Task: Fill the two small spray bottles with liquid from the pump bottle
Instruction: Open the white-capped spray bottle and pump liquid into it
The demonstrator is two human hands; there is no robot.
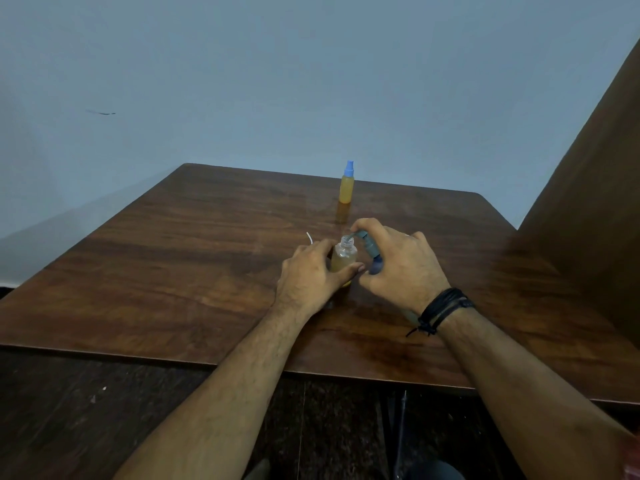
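Note:
An uncapped small clear bottle (343,256) stands mid-table, partly filled with amber liquid, and my left hand (311,275) grips it from the left. My right hand (401,263) is wrapped over the pump bottle (372,252), whose grey-blue spout reaches to the open neck of the small bottle; the pump bottle's body is mostly hidden by the hand. A second small spray bottle (347,183), full of orange liquid with a blue spray cap on, stands upright near the table's far edge.
The wooden table (173,271) meets a blue wall at the back. A thin white tube tip (309,237) shows just behind my left hand. A brown panel (595,202) rises at the right. Dark floor lies below the near edge.

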